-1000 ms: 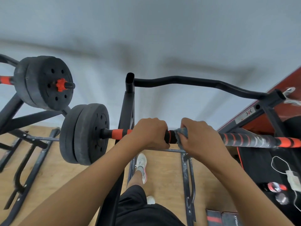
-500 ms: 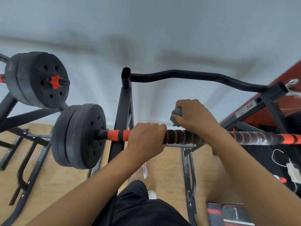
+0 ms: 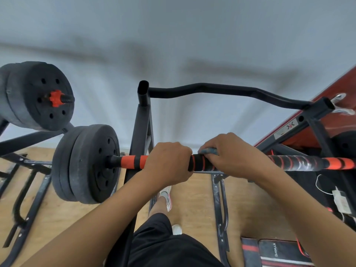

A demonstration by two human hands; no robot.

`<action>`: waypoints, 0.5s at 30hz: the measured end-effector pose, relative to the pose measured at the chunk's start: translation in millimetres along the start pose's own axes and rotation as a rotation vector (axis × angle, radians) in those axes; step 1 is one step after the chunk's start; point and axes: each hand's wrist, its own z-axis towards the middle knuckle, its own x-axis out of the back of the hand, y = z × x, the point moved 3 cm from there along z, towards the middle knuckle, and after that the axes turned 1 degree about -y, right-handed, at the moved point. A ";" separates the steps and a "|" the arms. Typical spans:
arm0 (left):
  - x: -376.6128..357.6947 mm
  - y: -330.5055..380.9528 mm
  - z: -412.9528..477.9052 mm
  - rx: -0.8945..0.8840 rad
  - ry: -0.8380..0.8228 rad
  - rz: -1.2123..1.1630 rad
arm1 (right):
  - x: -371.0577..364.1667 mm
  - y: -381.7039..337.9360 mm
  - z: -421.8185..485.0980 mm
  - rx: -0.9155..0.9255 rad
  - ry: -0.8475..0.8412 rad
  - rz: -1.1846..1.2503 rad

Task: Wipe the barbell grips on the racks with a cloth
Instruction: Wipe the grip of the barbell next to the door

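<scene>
Black-and-orange ribbed foam barbell grip (image 3: 200, 163): matt, spongy-looking. Clear film wrap (image 3: 304, 163) further right on bar: glossy, crinkled. Grey-blue cloth (image 3: 209, 150): soft fabric, crumpled. Black round weight plates (image 3: 92, 164): matt, grainy, dusty. Black metal rack upright (image 3: 143, 122): smooth paint, slight sheen. Light wood floor (image 3: 57, 214): smooth, matt.

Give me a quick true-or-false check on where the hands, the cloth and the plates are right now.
1. The left hand grips the barbell. True.
2. The right hand holds the cloth against the barbell. True.
3. The weight plates sit to the right of both hands. False: they sit at the end beyond the left hand.
4. The cloth lies on the floor. False: it is on the barbell, under the right hand's fingers.
</scene>
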 end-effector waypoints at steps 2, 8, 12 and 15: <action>3.5 -4.2 7.6 0.018 -0.120 -0.106 | -8.2 -5.0 -9.0 -0.006 0.062 -0.086; 16.8 -22.7 34.1 0.040 -0.470 -0.601 | -27.6 -7.1 -26.9 -0.034 0.239 -0.275; 18.3 -16.0 23.8 -0.007 -0.035 -0.124 | -26.8 -4.5 -13.6 -0.035 0.272 -0.185; 0.1 -1.3 16.0 0.036 0.122 -0.001 | -29.5 -7.8 -3.5 -0.076 0.308 -0.244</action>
